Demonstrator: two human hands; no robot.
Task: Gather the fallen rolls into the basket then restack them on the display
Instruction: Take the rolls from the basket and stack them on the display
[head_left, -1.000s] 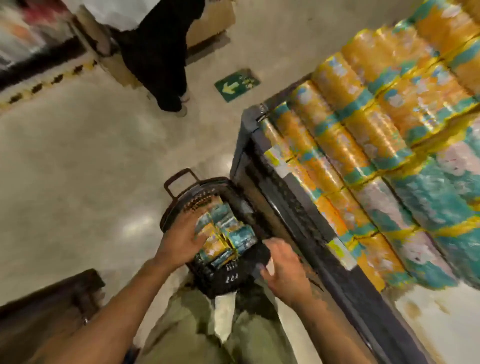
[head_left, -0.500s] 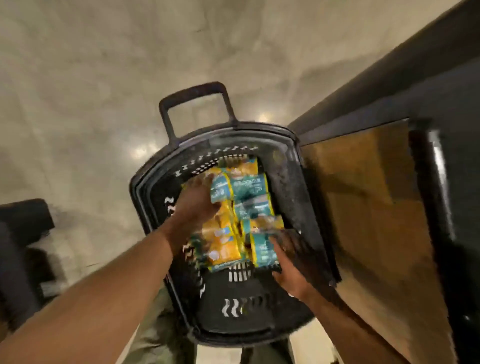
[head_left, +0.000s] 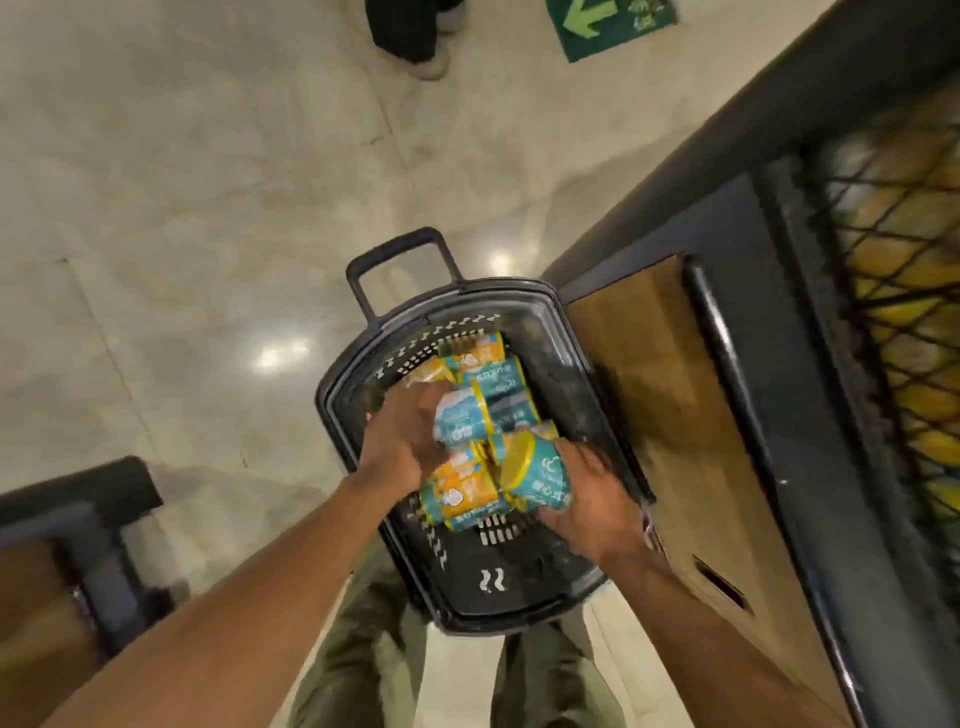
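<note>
Over one basket (head_left: 519, 587), two hands (head_left: 402, 447) (head_left: 589, 501) grip two rolls (head_left: 462, 421) (head_left: 537, 480).

The display (head_left: 675, 415) stands just beside the basket (head_left: 326, 400) on the right; open floor (head_left: 156, 234) lies left and beyond.

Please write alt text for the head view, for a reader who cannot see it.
A person's left hand grips a teal roll and the right hand a yellow-ended roll, inside a black basket holding more rolls. It stands on the floor beside a dark display.
</note>
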